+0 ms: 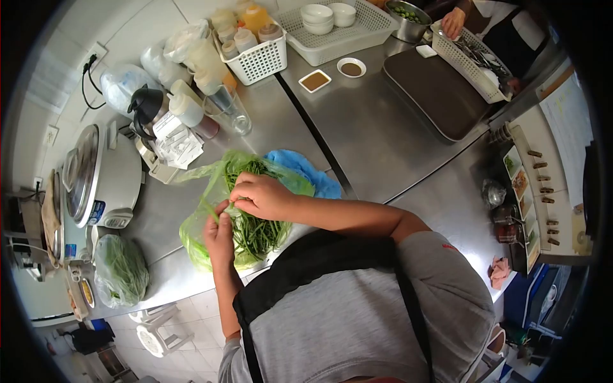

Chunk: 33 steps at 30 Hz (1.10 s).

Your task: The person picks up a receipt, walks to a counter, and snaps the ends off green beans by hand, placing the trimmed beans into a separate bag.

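Observation:
Both hands are over an opened light-green plastic bag on the steel counter. Inside it lies a heap of thin, long green vegetable stalks. My left hand is closed, its thumb and fingers pinching a green stalk at the heap's left side. Just above and to the right, my right hand is closed too, its fingertips pinched close to the left ones. What sits between the right fingertips is too small to be sure of, but it appears to be the same stalk.
A blue cloth lies behind the bag. To the left are a rice cooker and another bag of greens. Bottles, a glass jug and a dark tray stand farther back. A co-worker's hand is over a cutlery basket.

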Available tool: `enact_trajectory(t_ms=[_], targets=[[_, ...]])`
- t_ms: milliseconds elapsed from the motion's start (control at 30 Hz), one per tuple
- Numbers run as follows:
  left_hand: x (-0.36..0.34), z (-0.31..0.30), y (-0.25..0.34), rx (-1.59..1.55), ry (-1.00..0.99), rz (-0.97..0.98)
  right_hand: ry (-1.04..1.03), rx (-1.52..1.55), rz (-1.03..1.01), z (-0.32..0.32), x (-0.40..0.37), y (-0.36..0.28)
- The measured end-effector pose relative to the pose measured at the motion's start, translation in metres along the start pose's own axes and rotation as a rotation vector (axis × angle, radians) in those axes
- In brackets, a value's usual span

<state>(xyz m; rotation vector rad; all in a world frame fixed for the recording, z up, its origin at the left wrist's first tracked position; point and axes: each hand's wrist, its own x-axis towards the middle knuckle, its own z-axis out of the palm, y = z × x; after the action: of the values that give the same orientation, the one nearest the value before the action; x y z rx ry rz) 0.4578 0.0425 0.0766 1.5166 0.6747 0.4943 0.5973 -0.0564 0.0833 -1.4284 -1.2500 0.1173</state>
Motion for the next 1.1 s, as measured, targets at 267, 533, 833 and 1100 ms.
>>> enact_trajectory(t_ms=[267,533,833,1100], targets=[[0.004,0.0,-0.007,-0.122,0.1,0.041,-0.016,0.037,0.091,-0.006,-0.005,0.016],[0.002,-0.047,-0.04,0.415,0.25,-0.08,-0.13,0.011,0.2,-0.015,-0.017,0.028],[-0.029,-0.017,-0.046,1.048,-0.033,-0.278,-0.223,-0.051,0.238,-0.011,-0.024,0.023],[-0.019,-0.016,-0.019,0.872,0.068,-0.139,-0.249,-0.207,0.112,-0.002,-0.024,0.016]])
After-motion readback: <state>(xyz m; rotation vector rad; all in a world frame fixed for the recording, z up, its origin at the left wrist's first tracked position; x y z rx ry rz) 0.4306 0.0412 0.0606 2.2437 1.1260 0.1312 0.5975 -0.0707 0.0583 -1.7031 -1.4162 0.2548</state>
